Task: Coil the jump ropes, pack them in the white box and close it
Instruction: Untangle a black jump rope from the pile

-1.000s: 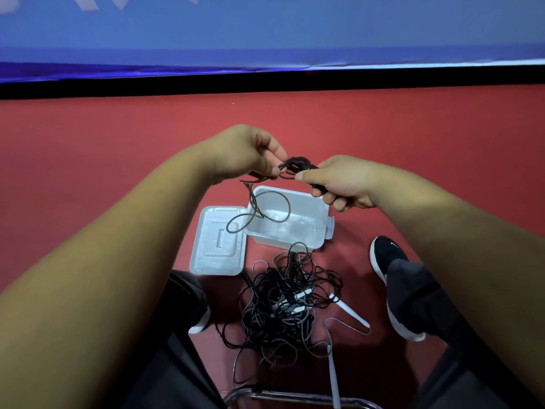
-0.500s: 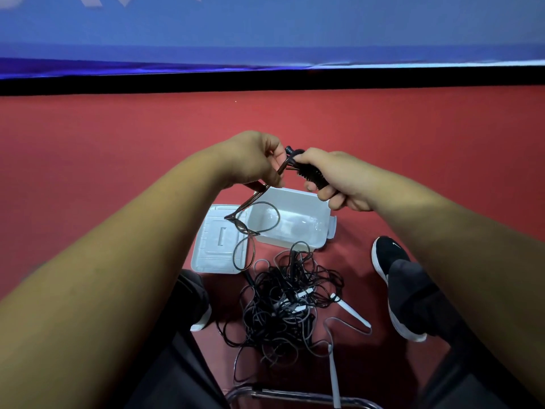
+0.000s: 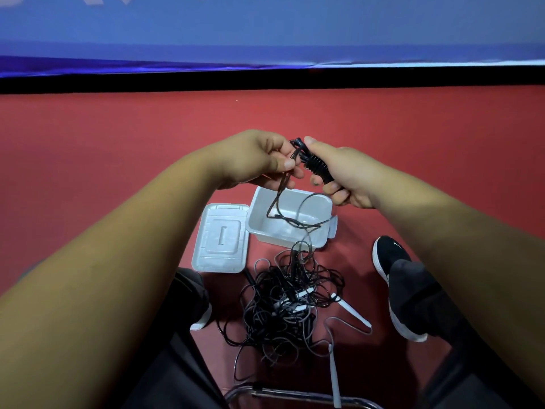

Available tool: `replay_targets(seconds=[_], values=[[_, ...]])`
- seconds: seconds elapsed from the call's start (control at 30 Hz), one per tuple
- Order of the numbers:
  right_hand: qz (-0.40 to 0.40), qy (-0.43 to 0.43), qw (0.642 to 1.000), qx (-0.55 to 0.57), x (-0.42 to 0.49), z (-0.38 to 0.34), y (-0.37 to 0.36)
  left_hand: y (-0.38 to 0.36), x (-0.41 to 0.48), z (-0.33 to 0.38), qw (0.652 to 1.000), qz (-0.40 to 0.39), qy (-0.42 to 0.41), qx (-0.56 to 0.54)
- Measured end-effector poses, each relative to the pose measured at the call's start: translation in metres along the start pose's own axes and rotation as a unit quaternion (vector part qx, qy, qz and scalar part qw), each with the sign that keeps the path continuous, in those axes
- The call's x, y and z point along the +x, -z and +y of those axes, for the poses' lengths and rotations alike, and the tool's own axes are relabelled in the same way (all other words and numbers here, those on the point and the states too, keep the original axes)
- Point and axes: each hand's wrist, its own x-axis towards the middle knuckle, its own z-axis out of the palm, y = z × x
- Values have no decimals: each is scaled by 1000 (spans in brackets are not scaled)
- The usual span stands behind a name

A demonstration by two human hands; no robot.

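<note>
Heap: your loose jump ropes (image 3: 283, 302) lie tangled on the red floor (image 3: 118, 149), between your left shoe (image 3: 203, 318) and right shoe (image 3: 389, 261); a white handle (image 3: 352, 312) sticks out toward 4 o'clock.
Lid (image 3: 219, 239): flat on the floor, just beside the box at its 9 o'clock.
White box (image 3: 290, 231): open and upright, at 12 o'clock of the heap, below your hands.
Black strand (image 3: 278, 196): drops from your left hand, loops over the box and runs into the heap.
Left hand (image 3: 256, 157): your fingers (image 3: 287, 164) pinch the strand.
Right hand (image 3: 345, 175): at 3 o'clock of the left; your fingers curl round a rope-wound black handle (image 3: 317, 168), thumb laid along it.
</note>
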Motion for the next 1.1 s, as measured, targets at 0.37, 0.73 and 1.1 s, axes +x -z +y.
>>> replay_targets(seconds=[0.37,0.73,1.1], values=[[-16,-12,1000,13,-7,-6,-1,-3,2,1,998,8,51,37],[-33,-28,997,68,-5,-10,0,-9,7,-1,976,163,20,141],[-30,-8,995,95,-6,-13,-4,-2,2,3,984,176,22,31]])
